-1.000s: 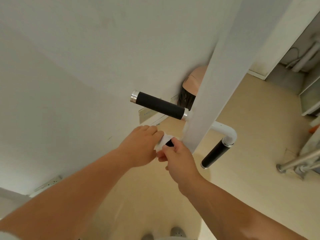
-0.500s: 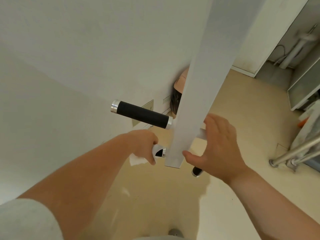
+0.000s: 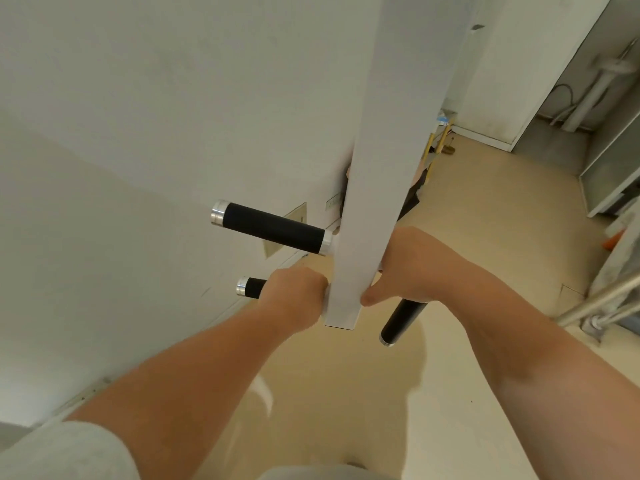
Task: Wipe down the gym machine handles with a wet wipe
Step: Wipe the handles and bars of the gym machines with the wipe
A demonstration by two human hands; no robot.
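- Sleeve of grey cloth is nearest, at the lower left edge; the left forearm reaches forward from it.
- Left grip is clenched round the lower left handle. Only the black end with its silver cap shows beyond the knuckles.
- Wet wipe is not plainly seen. I judge that it lies under this palm, against the handle, so the step in hand is the wiping of this handle.
- Right grip grasps the white post, thumb in front and fingers behind, probably to steady the machine.
- Lower right handle hangs just below that grip, and nothing touches it.
- Upper left handle stands out farther away, also free.
- Next move calls for sliding the left grip outward to the cap with a small twist, then going on to the other handles.
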